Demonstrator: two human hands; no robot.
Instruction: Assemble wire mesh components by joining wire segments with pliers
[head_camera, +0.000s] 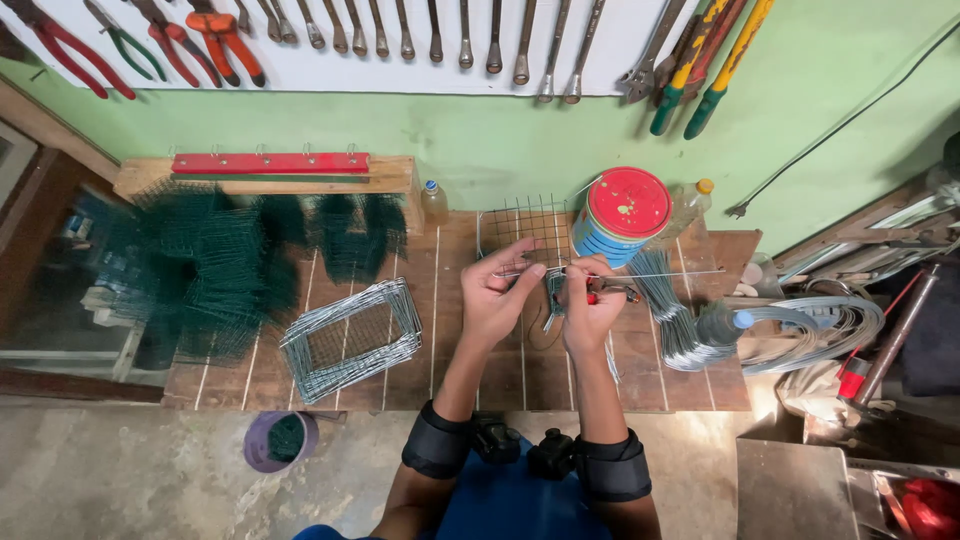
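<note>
over the wooden table (700, 385), the person's left hand (497, 296) pinches a thin straight wire (660, 273) between thumb and fingertips, and the right hand (590, 305) is closed around small red-handled pliers (608, 292) right at that same wire, which runs out to the right above the table. just behind the hands a square wire mesh panel (522, 228) stands near a red-lidded tin (625, 212), a stack of bent mesh frames (352, 338) lies well to the left, and a bundle of cut wires (672, 318) lies just right of the right hand.
</note>
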